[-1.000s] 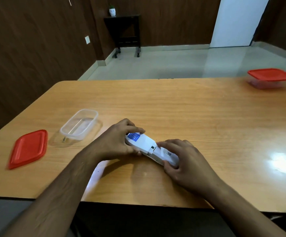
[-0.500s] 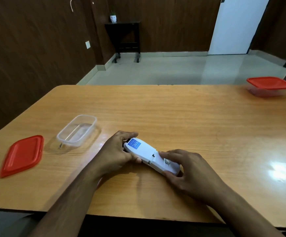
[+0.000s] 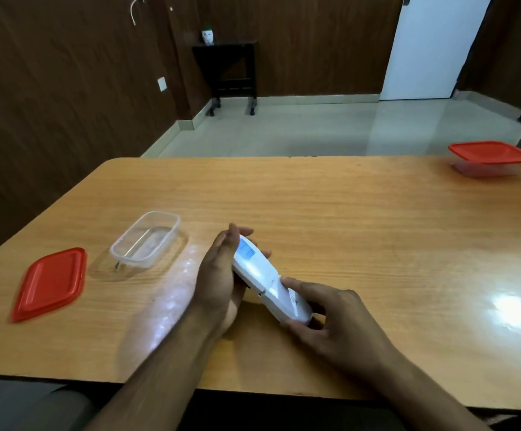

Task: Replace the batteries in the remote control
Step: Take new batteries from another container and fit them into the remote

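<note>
Left to right: red lid (image 3: 49, 283) lying flat near the left table (image 3: 346, 219) edge, slightly motion-blurred. Just right of it, an open clear container (image 3: 145, 239); looks empty apart from one small dark thing by its near corner, too small to identify. Far right, a second clear container with red lid on (image 3: 491, 158); contents not readable through the wall.

Remote control (image 3: 268, 283) is white, back side up with a blue label at the far end, tilted on its side at centre-near table. Battery cover seam is blurred; can't tell whether it's open. Left hand (image 3: 220, 276) cradles the far end, fingers wrapped behind it. Right hand (image 3: 330, 315) pinches the near end between thumb and fingers.
</note>
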